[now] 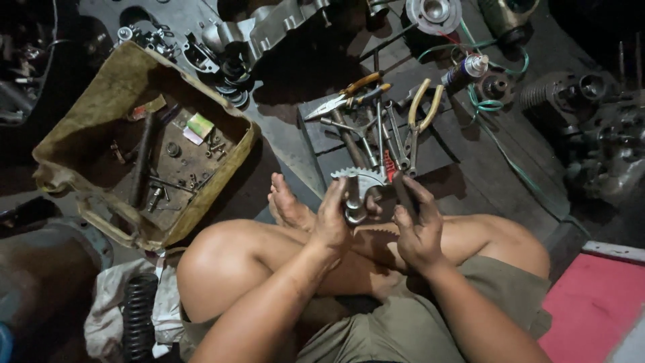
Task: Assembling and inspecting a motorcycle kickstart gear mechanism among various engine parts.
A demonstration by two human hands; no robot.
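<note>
I sit cross-legged on the floor with both hands raised over my knees. My left hand grips a metal shaft with a toothed sector gear fanned out at its top. My right hand is closed around a dark slim tool whose upper end rests against the gear's right side. My bare foot lies just left of the hands.
Pliers with yellow handles, orange-handled pliers and several wrenches lie on a dark board ahead. An open worn box with bolts and small parts stands left. Engine parts, a green wire, a spray can, a coil spring.
</note>
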